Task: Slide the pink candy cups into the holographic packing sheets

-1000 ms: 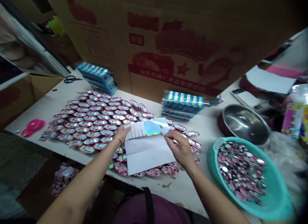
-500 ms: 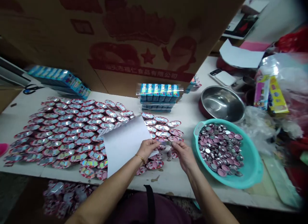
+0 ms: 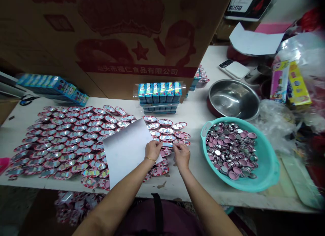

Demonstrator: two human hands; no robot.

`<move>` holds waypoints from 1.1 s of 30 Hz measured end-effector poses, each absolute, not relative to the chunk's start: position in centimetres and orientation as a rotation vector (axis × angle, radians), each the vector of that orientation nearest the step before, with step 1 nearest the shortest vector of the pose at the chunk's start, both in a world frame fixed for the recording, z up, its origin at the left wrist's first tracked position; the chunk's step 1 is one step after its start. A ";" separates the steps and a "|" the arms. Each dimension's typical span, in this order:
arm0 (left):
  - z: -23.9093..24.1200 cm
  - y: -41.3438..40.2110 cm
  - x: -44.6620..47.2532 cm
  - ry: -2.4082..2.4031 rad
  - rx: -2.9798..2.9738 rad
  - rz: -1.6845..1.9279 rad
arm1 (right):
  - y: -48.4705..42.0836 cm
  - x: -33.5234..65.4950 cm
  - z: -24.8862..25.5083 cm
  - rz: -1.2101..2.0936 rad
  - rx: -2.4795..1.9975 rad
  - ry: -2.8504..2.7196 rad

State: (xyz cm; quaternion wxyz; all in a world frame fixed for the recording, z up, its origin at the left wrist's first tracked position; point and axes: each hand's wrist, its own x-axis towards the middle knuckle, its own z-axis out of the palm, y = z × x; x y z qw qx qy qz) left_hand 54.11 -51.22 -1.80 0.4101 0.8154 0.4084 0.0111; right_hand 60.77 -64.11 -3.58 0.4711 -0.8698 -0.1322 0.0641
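Note:
My left hand and my right hand pinch the two ends of a small shiny strip, which looks like a sticker. It lies over or just above one of the oval red-and-white pieces; whether it touches cannot be made out. Under my left forearm a white sheet rests slanted across the rows. To the left spread many oval pieces with reflective strips on top. Near my right hand a few ovals show pink round discs instead.
A turquoise basin of small round metal-and-pink discs stands at right, with a steel bowl behind it. Blue boxes in clear wrap stand before a large carton. Further right are a white scale and plastic bags.
Both hands have lowered the strip from a raised, tilted position to lie flat along an oval piece. The camera view has shifted slightly.

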 end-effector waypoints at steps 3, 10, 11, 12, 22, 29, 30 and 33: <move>-1.7 -51.5 53.8 1.032 2.134 0.024 | -64.1 60.0 -3.6 0.069 -2.252 -0.407; -1.5 -51.3 54.2 1.066 2.234 -0.096 | -63.6 59.8 -3.2 0.005 -2.442 -0.496; -1.4 -51.4 54.3 1.064 2.244 -0.116 | -63.6 59.9 -3.0 0.026 -2.481 -0.492; -1.3 -51.5 54.4 1.061 2.248 -0.129 | -63.5 60.0 -2.8 0.050 -2.523 -0.478; 5.4 -42.9 49.6 1.063 2.266 0.588 | -64.7 61.0 -2.3 0.021 -2.562 -1.357; 4.3 -30.6 43.2 1.295 2.492 -0.091 | -63.4 60.0 -1.4 -0.038 -2.529 -1.728; 3.6 -30.8 42.7 1.253 2.473 -0.209 | -63.0 59.8 -1.5 -0.031 -2.521 -1.762; 2.0 -32.8 41.8 1.159 2.506 -0.278 | -62.4 59.6 -1.8 -0.007 -2.492 -1.808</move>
